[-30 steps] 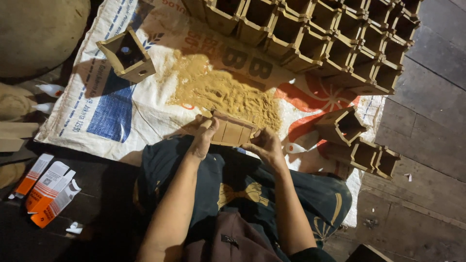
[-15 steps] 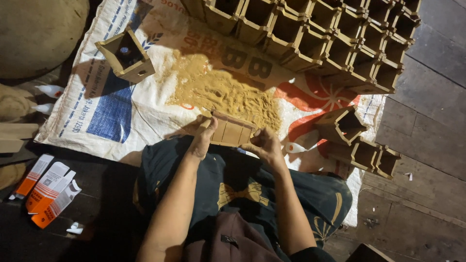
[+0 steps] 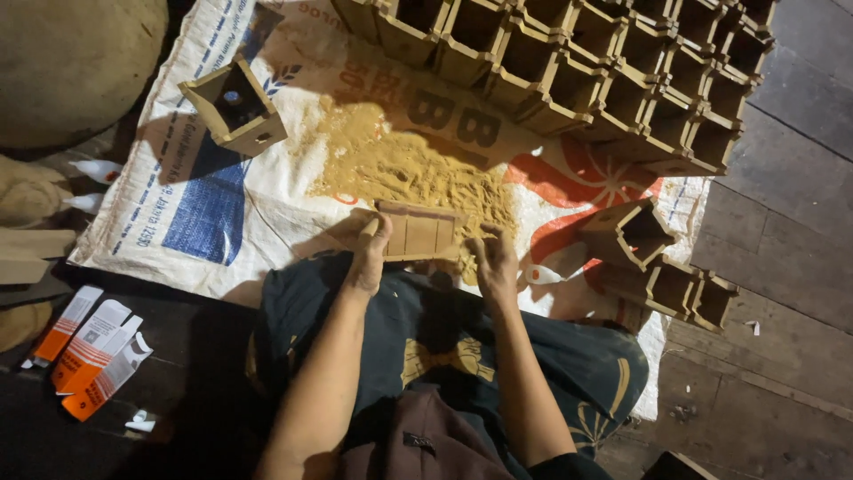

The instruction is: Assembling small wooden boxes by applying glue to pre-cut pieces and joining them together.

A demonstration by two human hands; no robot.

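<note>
Left hand [image 3: 369, 258]: grips the left end of a flat ribbed clay slab [image 3: 420, 233], fingers curled round its edge, thumb on the near face.
Right hand [image 3: 494, 260]: fingers together, pressed against the slab's right end; whether they wrap under it, cannot tell.
Slab position: held just above the lap, over the near edge of the woven sack [image 3: 222, 222] spread on the floor, touching the near side of the heap of yellow-brown powder [image 3: 404, 169].
Change: hardly any against the earlier views; both hands sit at the same ends of the slab and the slab at the same spot by the heap. Perhaps a slight tightening of the grip, too small to be sure.
Meaning: the work reads as a steady hold or press on the piece, not a lift or a carry.
Far edge of sack: rows of open square clay boxes [image 3: 586, 62], packed side by side.
Left part of sack: one single clay box [image 3: 235, 105], tilted, apart from the rest.
Right edge of sack: a short row of boxes [image 3: 675, 284], one lying on its side.
Floor, near left: orange and white cartons [image 3: 89, 351], flattened.
</note>
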